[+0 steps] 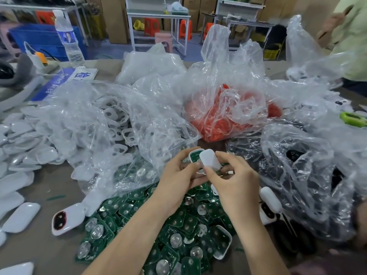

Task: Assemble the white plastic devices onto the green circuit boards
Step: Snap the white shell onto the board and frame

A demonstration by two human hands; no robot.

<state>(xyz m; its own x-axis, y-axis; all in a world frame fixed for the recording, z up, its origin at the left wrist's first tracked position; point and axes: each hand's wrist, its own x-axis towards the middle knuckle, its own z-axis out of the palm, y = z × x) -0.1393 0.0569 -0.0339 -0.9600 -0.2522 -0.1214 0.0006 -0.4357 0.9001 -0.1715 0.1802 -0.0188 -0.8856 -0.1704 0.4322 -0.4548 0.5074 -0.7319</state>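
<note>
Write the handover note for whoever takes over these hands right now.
Left hand holds a white shell with a green board in it. Right hand pinches a white cover, tilted over that shell, not yet closed. Loose board pile lies below the hands; more white shells in the clear bag at left. Left to do: close this cover, then work through the pile.

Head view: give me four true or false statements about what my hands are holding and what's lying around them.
1. The right hand pinches a white cover. True.
2. The left hand is empty. False: it holds a white shell with a green board in it.
3. A pile of green circuit boards lies nearer the camera than both hands. True.
4. The clear bag beyond the hands holds blue parts. False: its parts are orange-red.
</note>
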